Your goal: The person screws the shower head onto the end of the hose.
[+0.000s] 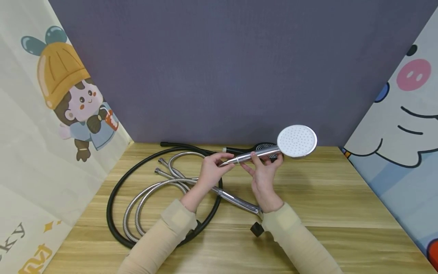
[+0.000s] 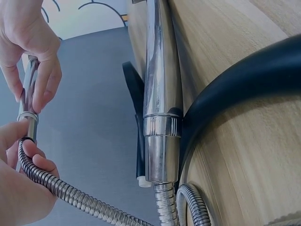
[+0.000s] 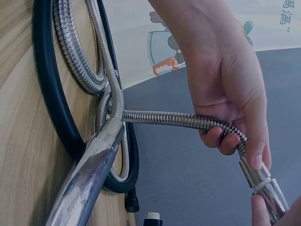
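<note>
A chrome hand shower (image 1: 297,140) with a round white spray face is held above the table, its handle slanting down to the left. My right hand (image 1: 265,177) grips the handle near its lower end. At that end my left hand (image 1: 212,169) pinches the metal connector (image 3: 255,174) of a ribbed steel hose (image 2: 77,195). Connector and handle end meet in line with a pale ring between them; how tightly they join I cannot tell. The hose runs under the left fingers toward the table.
A second chrome shower handle (image 1: 239,201) lies below the hands, near a black block-shaped piece (image 1: 257,229). Steel hoses (image 1: 137,213) coil at left inside a looped black hose (image 1: 111,205). Behind the held shower lies a black shower head (image 1: 239,150), against the grey back panel (image 1: 219,76).
</note>
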Tool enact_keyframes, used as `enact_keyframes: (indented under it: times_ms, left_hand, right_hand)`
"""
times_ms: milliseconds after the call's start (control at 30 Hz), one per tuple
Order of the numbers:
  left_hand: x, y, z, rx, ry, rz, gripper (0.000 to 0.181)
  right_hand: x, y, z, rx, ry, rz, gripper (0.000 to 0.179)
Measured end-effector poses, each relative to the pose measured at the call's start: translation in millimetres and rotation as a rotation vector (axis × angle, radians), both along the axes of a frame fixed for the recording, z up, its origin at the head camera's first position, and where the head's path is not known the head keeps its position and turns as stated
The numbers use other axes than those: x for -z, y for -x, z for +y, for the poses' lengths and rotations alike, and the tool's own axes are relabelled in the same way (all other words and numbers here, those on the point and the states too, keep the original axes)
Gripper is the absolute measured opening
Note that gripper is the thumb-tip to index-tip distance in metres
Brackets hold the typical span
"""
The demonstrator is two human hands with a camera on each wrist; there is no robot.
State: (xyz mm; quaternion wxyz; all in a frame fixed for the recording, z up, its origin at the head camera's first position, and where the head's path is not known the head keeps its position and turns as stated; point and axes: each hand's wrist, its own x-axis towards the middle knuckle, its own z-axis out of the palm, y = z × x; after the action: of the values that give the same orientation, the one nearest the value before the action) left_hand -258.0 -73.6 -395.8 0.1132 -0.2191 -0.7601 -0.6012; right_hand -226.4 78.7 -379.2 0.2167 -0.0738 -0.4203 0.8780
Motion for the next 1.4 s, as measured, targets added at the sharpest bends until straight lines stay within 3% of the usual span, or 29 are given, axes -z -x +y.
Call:
enact_keyframes:
  times_ms: [300,567,900,933,1100,1167,1400]
  left_hand:
    - [-2.9,-2.0,-0.4,0.001,0.029,-0.040,0.026]
    - [-3.5,-0.6,0.1,-0.015,0.072,-0.030,0.017]
    - [-3.2,-0.1,0.9,0.007,0.027,-0.032,0.020]
    - [-7.6,-3.9,0.9,0.009,0.025,-0.030,0.020]
    - [-7.5,-4.0,0.8,-0.009,0.028,-0.013,0.019]
    - [-2.7,-0.3,0.3,-0.015,0.029,0.002,0.020]
    - [-1.5,0.3,0.1,-0.011,0.029,0.008,0.021]
  right_hand:
    - [1.0,-1.0,1.0,-0.007,-0.022,0.009,0.081]
    - [0.8,-0.8,0.7,-0.006,-0.016,0.007,0.081]
    - [0.7,-0.9,0.7,-0.008,-0.017,0.010,0.081]
    - [0.7,-0.9,0.8,-0.007,-0.015,0.010,0.081]
    - [0.4,-0.7,0.9,-0.008,-0.011,0.008,0.081]
    - [0.3,-0.5,0.9,-0.009,-0.008,0.007,0.081]
    - [0.0,-0.2,1.2,-0.008,-0.002,0.004,0.081]
